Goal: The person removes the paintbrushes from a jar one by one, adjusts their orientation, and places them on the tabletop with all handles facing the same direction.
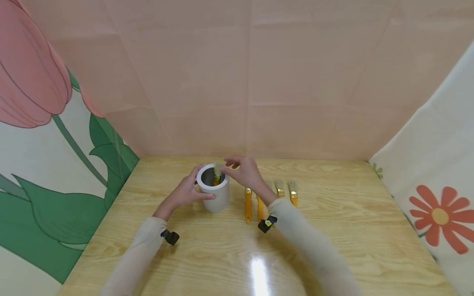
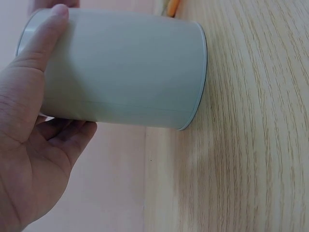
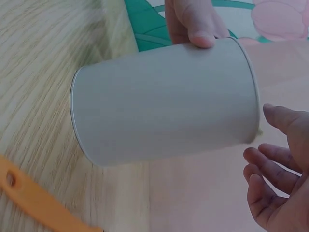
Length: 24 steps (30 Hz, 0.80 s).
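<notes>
A white cylindrical canister (image 1: pixel 218 199) stands on the table, its open top tilted toward the head view. My left hand (image 1: pixel 187 191) grips it near the rim from the left, thumb (image 2: pixel 46 41) along the near side and fingers behind. Inside leans a paintbrush (image 1: pixel 217 170), bristles up, its lower part hidden by the canister wall. Just right of the rim is my right hand (image 1: pixel 246 170), thumb and fingers apart. In the right wrist view these loosely bent fingers (image 3: pixel 275 169) hold nothing, and a bit of bristle shows past the canister's rim.
Several paintbrushes with orange handles lie side by side to the right of the canister, among them a left one (image 1: pixel 248 205) and a right one (image 1: pixel 293 193). My right forearm partly covers them. A pink cloth backdrop (image 1: pixel 244 82) rises behind the wooden table (image 1: pixel 207 255).
</notes>
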Motion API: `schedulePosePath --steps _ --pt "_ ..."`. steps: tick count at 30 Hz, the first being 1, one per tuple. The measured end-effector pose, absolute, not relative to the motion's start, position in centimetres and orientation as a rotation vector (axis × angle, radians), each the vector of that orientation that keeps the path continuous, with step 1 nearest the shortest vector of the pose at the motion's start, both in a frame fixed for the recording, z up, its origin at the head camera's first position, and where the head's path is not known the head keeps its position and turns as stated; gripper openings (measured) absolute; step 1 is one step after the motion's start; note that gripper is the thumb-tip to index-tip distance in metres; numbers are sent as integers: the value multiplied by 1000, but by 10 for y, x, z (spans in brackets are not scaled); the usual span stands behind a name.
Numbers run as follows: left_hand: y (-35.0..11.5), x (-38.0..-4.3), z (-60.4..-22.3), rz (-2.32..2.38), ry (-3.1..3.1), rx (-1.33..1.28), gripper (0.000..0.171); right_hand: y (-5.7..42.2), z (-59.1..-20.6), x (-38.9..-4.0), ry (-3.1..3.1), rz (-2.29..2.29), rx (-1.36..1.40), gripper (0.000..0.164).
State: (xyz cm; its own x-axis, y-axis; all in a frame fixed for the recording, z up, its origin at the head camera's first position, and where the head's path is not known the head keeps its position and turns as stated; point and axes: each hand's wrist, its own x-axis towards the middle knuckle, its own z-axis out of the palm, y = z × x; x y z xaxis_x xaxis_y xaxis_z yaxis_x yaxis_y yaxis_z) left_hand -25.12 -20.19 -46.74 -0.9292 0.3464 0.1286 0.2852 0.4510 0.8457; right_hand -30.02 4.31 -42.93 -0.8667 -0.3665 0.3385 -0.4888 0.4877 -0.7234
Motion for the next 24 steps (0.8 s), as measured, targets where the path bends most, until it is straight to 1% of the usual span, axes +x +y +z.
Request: schedulePosePath --steps 14,16,21,24 --pt "-202 -251 -466 1471 2652 593 108 29 -429 -307 -2618 1277 746 41" --pt "-202 -251 -466 1466 2654 596 108 28 -430 -307 -2621 1269 744 38" --pt "-203 -251 -466 1470 2648 591 109 27 -429 -304 -2613 1234 750 23" --pt "-203 -251 -466 1476 2647 599 109 26 -427 -301 -2595 1208 777 18"
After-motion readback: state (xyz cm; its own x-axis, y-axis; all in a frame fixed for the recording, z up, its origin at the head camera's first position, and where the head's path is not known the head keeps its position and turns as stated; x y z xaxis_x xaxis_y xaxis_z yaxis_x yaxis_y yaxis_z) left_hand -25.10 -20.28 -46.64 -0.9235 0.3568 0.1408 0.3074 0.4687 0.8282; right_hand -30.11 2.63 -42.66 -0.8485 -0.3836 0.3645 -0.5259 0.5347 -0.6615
